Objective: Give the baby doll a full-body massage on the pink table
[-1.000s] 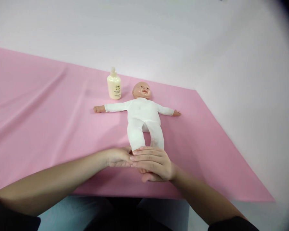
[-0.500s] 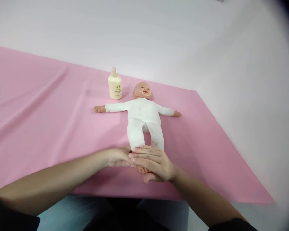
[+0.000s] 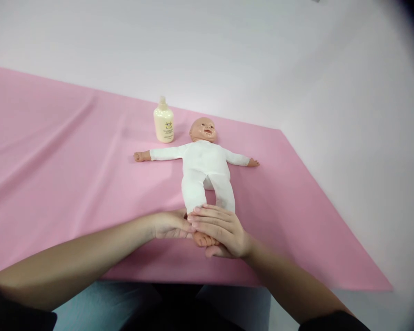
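Observation:
A baby doll (image 3: 206, 158) with a white cloth body lies on its back, arms spread, feet toward me. My left hand (image 3: 174, 224) is closed around the ankle of the doll's foot on the left; part of its fingers is hidden behind the foot and my other hand. Across the top of that same foot (image 3: 203, 240) lies my right hand (image 3: 224, 230), its fingers stretched out flat and its thumb apart below. The toes show beneath those fingers. My right hand hides the doll's other foot.
A pump bottle (image 3: 164, 124) of pale yellow liquid stands by the doll's head, to the left. Everything rests on a pink cloth (image 3: 72, 184) with some creases, covering the table. The cloth's edge runs diagonally at the right. Behind it is a white surface (image 3: 207, 55).
My right hand has slid slightly up the foot, toward the doll's leg, and more of the toes shows. My left hand stays at the ankle. The doll and bottle rest as before.

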Motion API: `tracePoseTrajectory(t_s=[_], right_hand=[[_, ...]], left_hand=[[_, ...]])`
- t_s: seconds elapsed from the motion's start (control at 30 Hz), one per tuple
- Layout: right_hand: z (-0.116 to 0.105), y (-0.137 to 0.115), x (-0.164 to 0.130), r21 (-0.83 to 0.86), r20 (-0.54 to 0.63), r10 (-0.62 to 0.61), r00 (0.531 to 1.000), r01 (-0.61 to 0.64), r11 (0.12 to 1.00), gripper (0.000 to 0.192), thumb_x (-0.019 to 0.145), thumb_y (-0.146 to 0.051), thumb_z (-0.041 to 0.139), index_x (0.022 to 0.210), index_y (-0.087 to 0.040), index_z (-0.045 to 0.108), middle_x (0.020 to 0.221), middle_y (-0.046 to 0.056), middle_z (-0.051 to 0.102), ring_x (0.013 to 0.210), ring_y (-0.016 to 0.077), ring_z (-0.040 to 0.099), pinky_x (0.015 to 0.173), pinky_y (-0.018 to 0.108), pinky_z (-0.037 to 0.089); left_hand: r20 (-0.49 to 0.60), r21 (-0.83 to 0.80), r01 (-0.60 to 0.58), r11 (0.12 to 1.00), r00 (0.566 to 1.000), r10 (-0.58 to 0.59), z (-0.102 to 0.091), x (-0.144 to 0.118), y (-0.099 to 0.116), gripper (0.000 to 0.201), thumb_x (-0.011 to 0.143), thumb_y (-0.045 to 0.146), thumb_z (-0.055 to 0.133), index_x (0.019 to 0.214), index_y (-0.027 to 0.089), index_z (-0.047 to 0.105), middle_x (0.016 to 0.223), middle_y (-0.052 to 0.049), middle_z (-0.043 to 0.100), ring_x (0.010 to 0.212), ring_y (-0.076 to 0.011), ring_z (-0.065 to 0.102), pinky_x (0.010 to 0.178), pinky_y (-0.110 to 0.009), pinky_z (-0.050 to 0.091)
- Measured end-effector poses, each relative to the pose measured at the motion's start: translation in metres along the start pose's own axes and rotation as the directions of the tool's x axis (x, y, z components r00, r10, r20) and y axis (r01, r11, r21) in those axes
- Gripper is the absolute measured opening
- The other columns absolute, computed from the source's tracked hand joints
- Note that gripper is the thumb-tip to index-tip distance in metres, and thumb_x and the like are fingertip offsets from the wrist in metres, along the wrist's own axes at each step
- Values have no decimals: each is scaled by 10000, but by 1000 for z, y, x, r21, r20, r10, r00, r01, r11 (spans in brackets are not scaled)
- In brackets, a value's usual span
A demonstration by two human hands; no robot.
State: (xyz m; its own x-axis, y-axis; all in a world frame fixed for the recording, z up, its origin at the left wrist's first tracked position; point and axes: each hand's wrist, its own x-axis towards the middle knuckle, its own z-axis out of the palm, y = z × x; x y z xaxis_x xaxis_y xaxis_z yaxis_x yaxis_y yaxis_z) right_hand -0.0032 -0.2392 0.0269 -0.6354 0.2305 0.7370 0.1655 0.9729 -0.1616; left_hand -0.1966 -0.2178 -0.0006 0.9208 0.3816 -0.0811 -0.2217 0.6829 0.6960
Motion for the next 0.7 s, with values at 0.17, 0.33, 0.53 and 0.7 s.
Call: tracePoseTrajectory(t_s=[0.17,0.33,0.53,0.7], right_hand=[[2,3,0,-82,-194,107,975,-125,989,490,803,-583,574,1031,-150,597,928,107,646,972,229,610,903,431,516],[7,6,-3,-37,-140,94,986,-100,994,397,794,-576,596,739,-196,494,622,-1,517,614,130,507,678,316,503],[8,5,-4,5,-23,-10,1000,10,1000,396,961,-407,384,642,-191,475,565,2,490,591,120,482,651,272,468],[6,3,-3,10,-24,-28,999,28,1000,359,954,-356,408,653,-185,504,587,14,535,631,129,510,671,278,476]], left_hand=[[61,37,-28,999,998,25,0,-2,0,495,734,401,740,1116,115,609,960,-88,699,868,-181,667,786,-285,496],[67,95,-19,995,998,13,3,-2,0,484,745,489,695,1021,97,632,857,-81,703,807,-186,662,713,-282,514],[147,153,23,988,988,-46,5,0,2,534,752,609,616,899,97,661,697,-79,683,729,-216,666,675,-317,527],[174,176,44,984,982,-75,4,0,4,498,761,606,593,756,113,663,567,-56,645,609,-202,643,638,-324,537]])
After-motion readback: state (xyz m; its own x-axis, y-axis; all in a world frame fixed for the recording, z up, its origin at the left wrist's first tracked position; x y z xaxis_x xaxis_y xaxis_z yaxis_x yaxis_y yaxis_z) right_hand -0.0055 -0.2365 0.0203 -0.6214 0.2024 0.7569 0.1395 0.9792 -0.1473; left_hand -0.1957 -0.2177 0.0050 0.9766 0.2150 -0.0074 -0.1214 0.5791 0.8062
